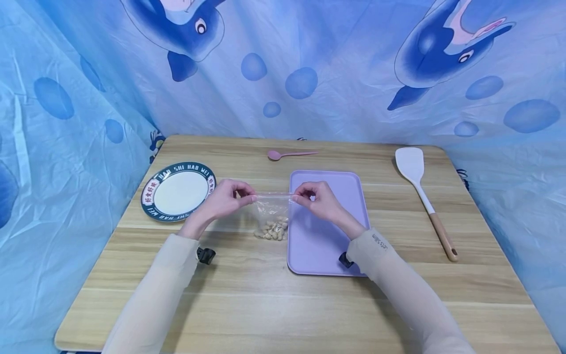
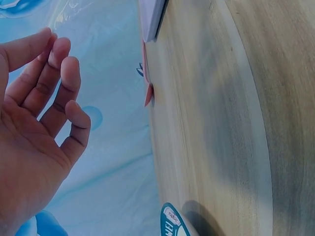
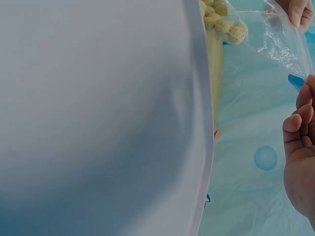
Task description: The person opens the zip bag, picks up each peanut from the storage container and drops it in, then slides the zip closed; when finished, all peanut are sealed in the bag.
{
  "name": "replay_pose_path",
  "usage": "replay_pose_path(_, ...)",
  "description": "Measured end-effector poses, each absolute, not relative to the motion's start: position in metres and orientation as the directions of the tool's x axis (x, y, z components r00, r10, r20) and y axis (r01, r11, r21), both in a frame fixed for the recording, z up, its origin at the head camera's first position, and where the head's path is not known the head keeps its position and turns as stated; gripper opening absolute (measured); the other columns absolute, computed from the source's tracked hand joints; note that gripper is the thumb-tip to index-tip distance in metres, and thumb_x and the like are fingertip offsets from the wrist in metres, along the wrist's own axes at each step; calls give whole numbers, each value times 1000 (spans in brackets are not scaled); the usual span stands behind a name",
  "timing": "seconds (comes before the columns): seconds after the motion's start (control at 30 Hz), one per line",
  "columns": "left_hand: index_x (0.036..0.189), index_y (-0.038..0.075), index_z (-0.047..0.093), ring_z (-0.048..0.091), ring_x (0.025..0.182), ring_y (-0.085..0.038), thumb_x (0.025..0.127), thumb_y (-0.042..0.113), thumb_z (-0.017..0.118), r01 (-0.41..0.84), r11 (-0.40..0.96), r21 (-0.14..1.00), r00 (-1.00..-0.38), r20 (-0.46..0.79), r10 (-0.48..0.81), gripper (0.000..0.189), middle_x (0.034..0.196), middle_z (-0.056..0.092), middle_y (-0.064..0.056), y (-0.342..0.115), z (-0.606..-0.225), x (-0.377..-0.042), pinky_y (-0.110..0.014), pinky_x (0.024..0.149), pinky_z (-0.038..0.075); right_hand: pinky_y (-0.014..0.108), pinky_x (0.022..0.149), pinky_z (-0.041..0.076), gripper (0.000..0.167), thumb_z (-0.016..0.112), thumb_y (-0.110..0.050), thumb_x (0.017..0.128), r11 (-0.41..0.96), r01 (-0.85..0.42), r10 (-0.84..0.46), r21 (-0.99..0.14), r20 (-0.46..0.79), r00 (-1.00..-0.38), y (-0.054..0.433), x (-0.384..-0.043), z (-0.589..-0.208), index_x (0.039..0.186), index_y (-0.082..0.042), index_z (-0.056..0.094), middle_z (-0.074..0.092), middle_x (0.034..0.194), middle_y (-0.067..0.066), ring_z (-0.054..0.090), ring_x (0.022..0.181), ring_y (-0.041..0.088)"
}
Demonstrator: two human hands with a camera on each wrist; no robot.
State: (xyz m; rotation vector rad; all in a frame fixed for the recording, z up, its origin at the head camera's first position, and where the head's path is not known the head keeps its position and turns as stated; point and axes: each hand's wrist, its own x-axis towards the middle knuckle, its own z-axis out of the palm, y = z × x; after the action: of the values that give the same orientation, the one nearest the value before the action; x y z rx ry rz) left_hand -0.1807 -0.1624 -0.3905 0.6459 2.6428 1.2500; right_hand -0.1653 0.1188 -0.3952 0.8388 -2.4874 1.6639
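Between the two hands, in the head view, a clear zip bag (image 1: pixel 270 205) hangs by its top edge. Small pale, nut-like pieces (image 1: pixel 272 229) fill its bottom. The left hand (image 1: pixel 229 197) pinches the bag's left top corner between thumb and forefinger. At the other top corner, the right hand (image 1: pixel 319 199) pinches the same edge, over the purple tray (image 1: pixel 327 226). In the left wrist view, the left hand's (image 2: pixel 44 98) other fingers are loosely bent. The right wrist view has the bag (image 3: pixel 275 44) stretched between both hands, with the right hand (image 3: pixel 301 147) partly cut off.
A plate with a dark green lettered rim (image 1: pixel 152 209) lies at the left. Behind the bag is a small pink spoon (image 1: pixel 275 155). A white spatula with a wooden handle (image 1: pixel 415 172) lies on the right of the wooden table (image 1: pixel 247 305). A blue curtain (image 1: pixel 283 118) hangs behind.
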Motion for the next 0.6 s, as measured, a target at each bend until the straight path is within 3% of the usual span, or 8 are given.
replay_pose_path(0.27,96,10,74,57,75,-21,92,18,71,319,569,758,-909,75,410,9,84,68,-5,-158,-392,-181,-34,64,48,26,61,46,4,74,-6,88,322,-398,-370,-859,273,-888,127,-185,-430,86,-2,75,68,76,1,56,68,16)
replay_pose_path(0.6,112,2,70,60,80,-21,94,17,69,332,546,769,-905,97,413,23,90,67,-6,-148,-394,-185,-33,68,51,23,60,43,8,74,-9,89,361,-351,-350,-864,224,-910,134,-187,-429,88,-1,76,69,78,7,55,69,18)
